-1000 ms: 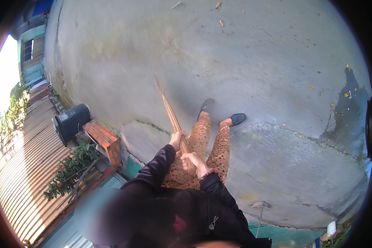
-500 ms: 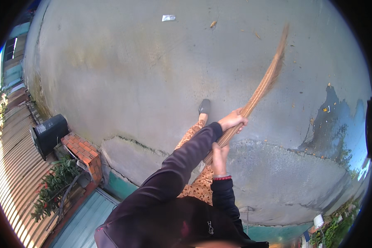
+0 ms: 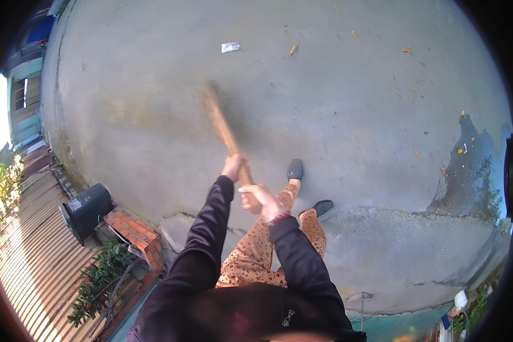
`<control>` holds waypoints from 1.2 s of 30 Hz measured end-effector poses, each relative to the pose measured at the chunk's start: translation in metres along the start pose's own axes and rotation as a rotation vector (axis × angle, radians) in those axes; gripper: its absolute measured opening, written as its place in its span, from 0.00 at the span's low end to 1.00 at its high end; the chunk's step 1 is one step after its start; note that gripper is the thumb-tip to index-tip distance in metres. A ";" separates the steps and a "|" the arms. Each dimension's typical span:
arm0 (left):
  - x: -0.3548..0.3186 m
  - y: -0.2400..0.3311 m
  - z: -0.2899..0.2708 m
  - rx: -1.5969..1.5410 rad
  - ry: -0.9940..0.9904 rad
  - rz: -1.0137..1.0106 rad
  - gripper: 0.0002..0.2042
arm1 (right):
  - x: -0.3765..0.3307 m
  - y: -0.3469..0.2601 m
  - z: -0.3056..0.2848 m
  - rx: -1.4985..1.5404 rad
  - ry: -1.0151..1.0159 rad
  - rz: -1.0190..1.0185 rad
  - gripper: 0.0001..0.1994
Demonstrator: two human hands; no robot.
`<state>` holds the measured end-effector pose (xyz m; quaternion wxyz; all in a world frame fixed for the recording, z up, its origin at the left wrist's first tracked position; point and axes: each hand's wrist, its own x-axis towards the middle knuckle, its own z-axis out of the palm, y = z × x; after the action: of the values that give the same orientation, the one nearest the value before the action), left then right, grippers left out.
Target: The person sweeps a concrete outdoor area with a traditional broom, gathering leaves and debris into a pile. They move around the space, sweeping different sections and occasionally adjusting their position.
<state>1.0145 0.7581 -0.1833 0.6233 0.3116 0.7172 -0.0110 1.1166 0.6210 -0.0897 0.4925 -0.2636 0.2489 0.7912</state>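
Observation:
A long brown stick broom (image 3: pixel 222 128) slants up and left from my hands over the grey concrete, its far tip smeared by motion. My left hand (image 3: pixel 232 167) is wrapped round the bundle partway along. Lower down, nearer my body, my right hand (image 3: pixel 260 199) grips the same broom, with a red bracelet at its wrist. Whether the tip touches the ground is hard to tell. Beyond it lie a small whitish wrapper (image 3: pixel 230 47) and a dry leaf (image 3: pixel 293 50).
A dark bin (image 3: pixel 86 212) stands at the left beside a low brick wall (image 3: pixel 132 228) and a leafy plant (image 3: pixel 100 279). Scattered leaves (image 3: pixel 406 50) and a dark wet patch (image 3: pixel 461 165) are at the right. A cracked concrete ledge (image 3: pixel 393 251) runs near my feet.
The broom has swung from the upper right to the left, both hands going with it. My second shoe now shows, and the view has shifted slightly.

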 end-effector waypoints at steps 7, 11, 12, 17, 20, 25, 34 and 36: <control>-0.065 -0.024 0.246 0.624 -0.483 0.154 0.44 | -0.129 -0.005 -0.055 0.203 0.532 -0.520 0.14; -0.085 0.045 0.229 0.171 -0.990 -0.023 0.44 | -0.089 -0.010 -0.010 -0.235 0.746 -0.746 0.12; -0.090 0.058 0.209 0.158 -0.959 0.023 0.44 | -0.082 -0.004 0.001 -0.320 0.713 -0.699 0.13; -0.116 0.068 0.067 0.026 -0.599 0.253 0.45 | -0.058 0.048 0.045 -0.582 0.371 -0.307 0.20; -0.113 0.046 -0.030 0.057 -0.132 0.264 0.45 | -0.050 0.044 0.047 -1.191 0.019 -0.158 0.24; -0.031 0.051 -0.125 -0.182 0.279 0.110 0.39 | -0.067 -0.064 -0.025 -0.607 0.227 -0.182 0.10; 0.121 0.151 0.098 0.154 0.294 0.275 0.30 | -0.274 -0.185 -0.224 0.077 1.038 -0.507 0.07; 0.086 0.138 0.217 0.554 0.219 0.251 0.46 | -0.288 -0.195 -0.227 0.106 1.026 -0.607 0.07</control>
<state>1.2682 0.8192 -0.2574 0.4305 0.5547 0.7056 -0.0955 1.4416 0.3618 -0.0924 0.5258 -0.6465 0.4079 0.3732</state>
